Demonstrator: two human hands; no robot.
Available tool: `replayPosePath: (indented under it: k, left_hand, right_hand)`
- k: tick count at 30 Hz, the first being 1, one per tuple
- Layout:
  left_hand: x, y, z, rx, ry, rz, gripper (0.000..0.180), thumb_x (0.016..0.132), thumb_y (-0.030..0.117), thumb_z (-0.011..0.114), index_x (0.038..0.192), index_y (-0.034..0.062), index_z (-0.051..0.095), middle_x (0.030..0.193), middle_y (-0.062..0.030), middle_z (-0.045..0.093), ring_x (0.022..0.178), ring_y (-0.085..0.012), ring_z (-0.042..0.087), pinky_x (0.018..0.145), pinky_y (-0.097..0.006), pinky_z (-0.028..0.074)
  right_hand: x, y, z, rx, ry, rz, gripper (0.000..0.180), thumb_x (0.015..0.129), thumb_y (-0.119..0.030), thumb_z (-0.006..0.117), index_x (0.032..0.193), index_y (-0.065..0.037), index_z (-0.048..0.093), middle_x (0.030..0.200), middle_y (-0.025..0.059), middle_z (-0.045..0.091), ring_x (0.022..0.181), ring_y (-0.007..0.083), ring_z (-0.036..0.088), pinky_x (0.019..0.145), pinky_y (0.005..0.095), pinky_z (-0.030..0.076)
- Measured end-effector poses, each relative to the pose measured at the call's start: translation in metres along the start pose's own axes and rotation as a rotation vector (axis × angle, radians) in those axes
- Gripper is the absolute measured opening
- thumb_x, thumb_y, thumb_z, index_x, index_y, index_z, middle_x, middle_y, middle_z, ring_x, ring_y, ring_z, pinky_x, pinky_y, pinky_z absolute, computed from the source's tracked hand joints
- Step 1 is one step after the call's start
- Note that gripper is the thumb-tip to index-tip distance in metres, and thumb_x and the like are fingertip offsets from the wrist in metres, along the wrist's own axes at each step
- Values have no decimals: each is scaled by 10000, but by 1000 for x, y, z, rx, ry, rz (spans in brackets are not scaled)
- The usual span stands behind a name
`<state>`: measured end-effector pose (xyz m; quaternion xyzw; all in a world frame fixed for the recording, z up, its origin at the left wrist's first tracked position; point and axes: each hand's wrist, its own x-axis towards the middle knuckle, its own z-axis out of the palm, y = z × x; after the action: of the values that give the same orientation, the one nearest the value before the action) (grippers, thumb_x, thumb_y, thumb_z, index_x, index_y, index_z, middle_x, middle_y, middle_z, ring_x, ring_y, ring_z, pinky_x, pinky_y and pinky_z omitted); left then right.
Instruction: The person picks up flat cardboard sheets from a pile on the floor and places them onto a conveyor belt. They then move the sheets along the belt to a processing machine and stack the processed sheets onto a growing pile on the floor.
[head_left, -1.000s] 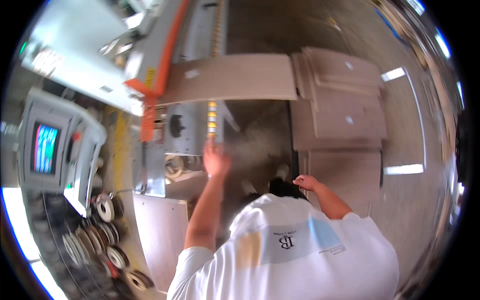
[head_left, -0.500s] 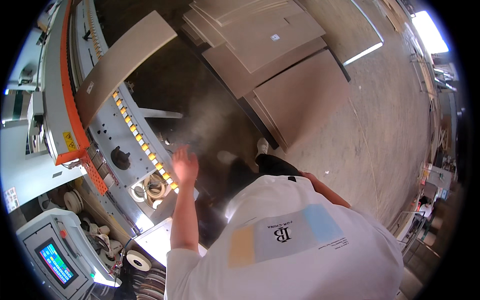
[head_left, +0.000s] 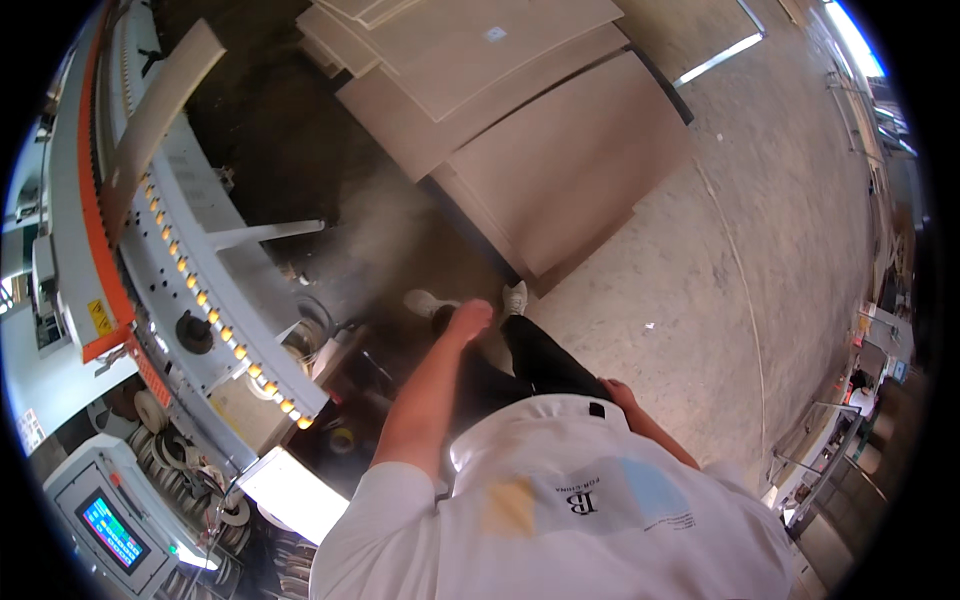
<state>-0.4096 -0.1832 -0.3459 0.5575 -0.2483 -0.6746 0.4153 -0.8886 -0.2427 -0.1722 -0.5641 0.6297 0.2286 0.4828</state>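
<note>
Left hand hangs empty, loosely curled, at centre frame beside the edge-banding machine, while the right hand rests against the hip, grip indiscernible.

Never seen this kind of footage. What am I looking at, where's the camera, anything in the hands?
The camera is a fisheye worn on a person's head, looking down, so straight edges bend and you see the person's own white shirt and dark trousers. The left hand swings free in front of the body; the right hand hangs by the hip. Both look empty. At the left stands a long workshop machine with an orange strip and a row of yellow rollers, a board lying on it. A small control screen sits at lower left. On the concrete floor ahead lies a stack of brown panels.
</note>
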Motion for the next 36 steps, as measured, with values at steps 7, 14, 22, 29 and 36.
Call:
replayPosePath:
  k: [7, 14, 22, 29, 36]
  left_hand:
    - [148, 20, 35, -142, 365, -326, 331, 1000, 347, 561, 1133, 68, 678, 938, -101, 734, 889, -255, 695, 743, -395, 551]
    - [215, 86, 61, -128, 665, -443, 587, 956, 438, 699, 1313, -7, 563, 1137, -128, 661, 943, -279, 649, 769, -432, 559]
    - [177, 69, 51, -326, 497, -329, 479, 935, 330, 786, 1213, -1, 578, 1046, -78, 618, 782, -184, 583, 685, -367, 576]
    - [82, 92, 54, -298, 525, -344, 438, 954, 302, 761, 1221, 8, 577, 1051, -71, 599, 803, -181, 574, 705, -370, 588]
    - [-47, 98, 32, -306, 719, -359, 322, 980, 324, 728, 1161, 88, 603, 1003, -18, 591, 756, -147, 549, 662, -321, 549]
  right_hand:
    - [-48, 80, 8, 116, 42, 4, 356, 970, -334, 606, 1211, -91, 704, 1122, 138, 737, 1054, 291, 695, 925, 389, 542]
    - [-74, 100, 8, 146, 43, 38, 323, 997, -298, 604, 1250, -127, 705, 1215, 110, 723, 1118, 259, 697, 948, 359, 552]
    - [-67, 90, 9, 338, 45, 197, 398, 1009, -402, 596, 1213, -99, 755, 1164, 89, 760, 1114, 202, 699, 964, 327, 531]
    - [-29, 43, -4, 287, -34, 129, 420, 975, -420, 619, 1173, -77, 760, 1061, 97, 770, 1005, 219, 713, 917, 338, 542]
    - [78, -43, -28, 538, -91, -26, 353, 961, -374, 646, 1124, -70, 723, 966, 77, 755, 793, 175, 708, 646, 338, 546]
